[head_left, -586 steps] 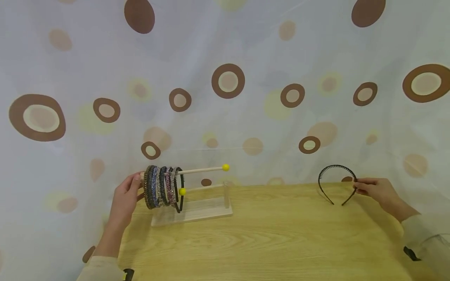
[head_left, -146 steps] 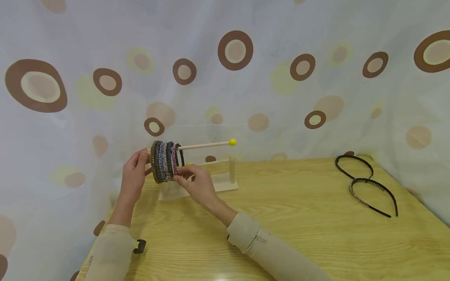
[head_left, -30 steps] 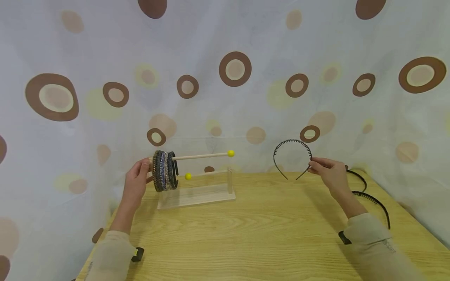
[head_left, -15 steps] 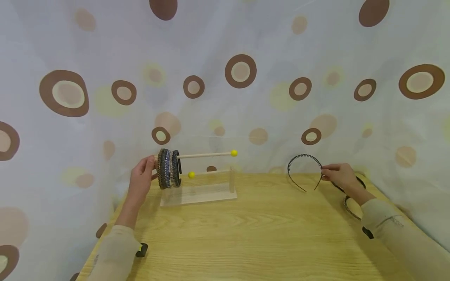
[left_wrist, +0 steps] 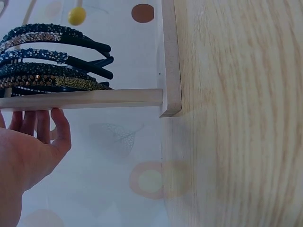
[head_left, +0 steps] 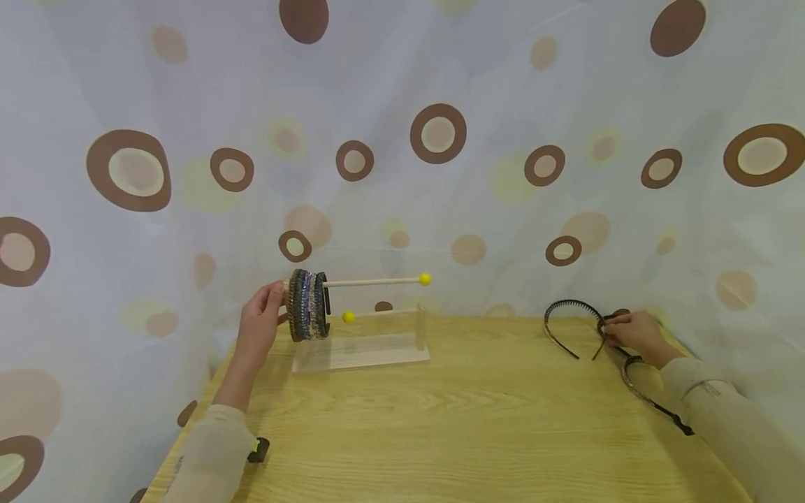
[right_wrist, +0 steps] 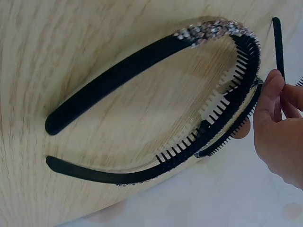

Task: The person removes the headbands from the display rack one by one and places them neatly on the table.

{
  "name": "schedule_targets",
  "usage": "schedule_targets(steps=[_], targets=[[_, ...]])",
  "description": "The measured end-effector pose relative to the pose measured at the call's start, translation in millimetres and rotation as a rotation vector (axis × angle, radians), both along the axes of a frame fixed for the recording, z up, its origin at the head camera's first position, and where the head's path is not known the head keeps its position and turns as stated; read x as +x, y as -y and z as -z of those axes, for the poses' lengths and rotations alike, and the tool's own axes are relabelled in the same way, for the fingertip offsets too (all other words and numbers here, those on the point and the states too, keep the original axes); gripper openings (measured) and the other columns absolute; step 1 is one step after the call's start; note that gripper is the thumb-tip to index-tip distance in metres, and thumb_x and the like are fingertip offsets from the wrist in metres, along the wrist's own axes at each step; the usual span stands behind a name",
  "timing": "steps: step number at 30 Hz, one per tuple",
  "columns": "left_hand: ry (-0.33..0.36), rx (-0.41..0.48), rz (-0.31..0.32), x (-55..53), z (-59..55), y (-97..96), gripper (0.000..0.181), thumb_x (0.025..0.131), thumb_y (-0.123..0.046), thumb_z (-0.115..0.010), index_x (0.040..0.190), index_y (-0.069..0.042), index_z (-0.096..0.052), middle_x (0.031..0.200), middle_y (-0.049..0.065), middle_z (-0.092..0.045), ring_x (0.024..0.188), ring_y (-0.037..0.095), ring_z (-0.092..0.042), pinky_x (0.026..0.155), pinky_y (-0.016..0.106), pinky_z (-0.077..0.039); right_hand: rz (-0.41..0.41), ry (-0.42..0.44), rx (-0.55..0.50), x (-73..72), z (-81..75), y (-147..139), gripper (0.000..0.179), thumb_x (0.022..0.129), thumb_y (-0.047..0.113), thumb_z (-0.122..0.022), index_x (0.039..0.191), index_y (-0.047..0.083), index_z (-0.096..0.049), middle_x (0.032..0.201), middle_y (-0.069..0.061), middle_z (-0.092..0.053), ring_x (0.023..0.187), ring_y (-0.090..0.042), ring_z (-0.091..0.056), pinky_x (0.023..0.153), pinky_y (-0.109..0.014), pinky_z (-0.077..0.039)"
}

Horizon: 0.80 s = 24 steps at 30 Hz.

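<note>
My left hand (head_left: 256, 332) grips the left upright of a wooden headband stand (head_left: 365, 353), fingertips against its outer side in the left wrist view. Several glittery headbands (head_left: 308, 305) in brown, blue, silver and dark tones hang together at the left of its rods. At the far right, my right hand (head_left: 636, 333) pinches one end of a toothed black headband (head_left: 574, 302), low at the table's back. Right beside that hand lie two other headbands: a sparkly one (right_wrist: 213, 33), ends spread, and a black toothed one (right_wrist: 232, 135), partly hidden behind it.
Two pale rods point right, each tipped with a yellow ball (head_left: 425, 279). The wood-grain table (head_left: 453, 426) ends at a spotted curtain (head_left: 490, 209) behind and along the sides.
From the rack 4.9 s ago, my right hand has carried a headband off to the right, lately lowering it beside the two others. Fewer headbands hang there than 19.5 s ago. My left hand stays.
</note>
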<state>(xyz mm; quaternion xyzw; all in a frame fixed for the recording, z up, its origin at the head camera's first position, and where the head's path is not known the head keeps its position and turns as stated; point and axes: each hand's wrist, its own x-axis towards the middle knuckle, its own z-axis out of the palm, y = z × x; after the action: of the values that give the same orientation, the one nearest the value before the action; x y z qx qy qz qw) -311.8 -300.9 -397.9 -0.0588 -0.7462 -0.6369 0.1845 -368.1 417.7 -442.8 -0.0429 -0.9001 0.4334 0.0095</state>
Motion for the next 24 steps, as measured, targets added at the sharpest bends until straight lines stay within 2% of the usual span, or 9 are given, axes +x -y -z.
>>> schedule_targets(steps=[4, 7, 9, 12, 15, 17, 20, 24], targets=[[-0.003, -0.007, 0.000, -4.8, 4.4, 0.8, 0.061, 0.107, -0.051, -0.044, 0.148, -0.006, -0.050, 0.131, 0.016, -0.056, 0.120, 0.021, -0.052, 0.094, 0.032, -0.054, 0.000, 0.005, 0.026, 0.5, 2.9, -5.2, 0.044, 0.100, 0.008, -0.061, 0.128, -0.025, -0.053, 0.094, -0.021, -0.071, 0.079, -0.026, -0.072, 0.073, -0.040, -0.062], [0.009, -0.020, 0.007, 0.8, 1.4, -1.8, 0.061, 0.108, -0.049, -0.043, 0.150, -0.004, -0.048, 0.132, 0.018, -0.055, 0.123, 0.025, -0.051, 0.099, 0.040, -0.053, -0.003, -0.002, 0.081, 2.7, 5.7, -6.3, 0.040, 0.098, 0.008, -0.063, 0.121, -0.024, -0.057, 0.088, -0.017, -0.072, 0.076, -0.025, -0.072, 0.069, -0.036, -0.062], [0.027, -0.029, 0.012, 8.6, -2.6, -5.0, 0.060, 0.109, -0.046, -0.042, 0.151, -0.002, -0.045, 0.133, 0.020, -0.054, 0.125, 0.029, -0.050, 0.101, 0.045, -0.051, -0.020, -0.013, 0.138, 4.2, 9.8, -7.9, 0.033, 0.096, 0.008, -0.063, 0.112, -0.021, -0.064, 0.083, -0.013, -0.072, 0.072, -0.022, -0.071, 0.066, -0.032, -0.061], [0.043, -0.036, 0.016, 20.5, -9.9, -10.7, 0.057, 0.111, -0.040, -0.042, 0.150, 0.002, -0.045, 0.133, 0.024, -0.053, 0.126, 0.033, -0.050, 0.102, 0.048, -0.050, -0.037, -0.035, 0.220, 6.5, 18.3, -9.9, 0.020, 0.090, 0.007, -0.063, 0.082, -0.011, -0.070, 0.068, -0.002, -0.066, 0.060, -0.016, -0.063, 0.057, -0.027, -0.054], [0.040, -0.038, 0.028, 27.0, -13.7, -14.5, 0.056, 0.111, -0.039, -0.041, 0.148, 0.004, -0.046, 0.133, 0.024, -0.054, 0.126, 0.034, -0.050, 0.101, 0.048, -0.051, -0.056, -0.062, 0.258, 8.7, 26.7, -11.2, 0.026, 0.086, 0.004, -0.061, 0.060, 0.007, -0.059, 0.055, 0.003, -0.056, 0.051, -0.014, -0.051, 0.052, -0.028, -0.044], [0.034, -0.041, 0.037, 27.8, -14.1, -15.1, 0.057, 0.112, -0.039, -0.040, 0.148, 0.004, -0.046, 0.133, 0.024, -0.054, 0.125, 0.035, -0.050, 0.101, 0.047, -0.051, -0.056, -0.069, 0.282, 10.5, 30.2, -11.0, 0.033, 0.085, 0.004, -0.058, 0.056, 0.016, -0.049, 0.050, 0.005, -0.047, 0.047, -0.012, -0.042, 0.050, -0.027, -0.038], [0.042, -0.039, 0.047, 29.0, -12.7, -15.7, 0.057, 0.111, -0.039, -0.040, 0.149, 0.004, -0.045, 0.134, 0.023, -0.053, 0.125, 0.034, -0.049, 0.102, 0.048, -0.050, -0.059, -0.078, 0.319, 13.8, 33.1, -9.5, 0.035, 0.083, 0.003, -0.053, 0.055, 0.020, -0.041, 0.048, 0.006, -0.040, 0.044, -0.011, -0.036, 0.048, -0.027, -0.035], [0.061, -0.031, 0.047, 30.2, -9.1, -16.7, 0.058, 0.111, -0.040, -0.041, 0.149, 0.004, -0.045, 0.134, 0.023, -0.053, 0.125, 0.033, -0.049, 0.102, 0.047, -0.050, -0.061, -0.119, 0.364, 18.4, 36.1, -6.1, 0.038, 0.084, -0.001, -0.049, 0.055, 0.020, -0.039, 0.047, 0.007, -0.036, 0.042, -0.010, -0.033, 0.046, -0.025, -0.032]])
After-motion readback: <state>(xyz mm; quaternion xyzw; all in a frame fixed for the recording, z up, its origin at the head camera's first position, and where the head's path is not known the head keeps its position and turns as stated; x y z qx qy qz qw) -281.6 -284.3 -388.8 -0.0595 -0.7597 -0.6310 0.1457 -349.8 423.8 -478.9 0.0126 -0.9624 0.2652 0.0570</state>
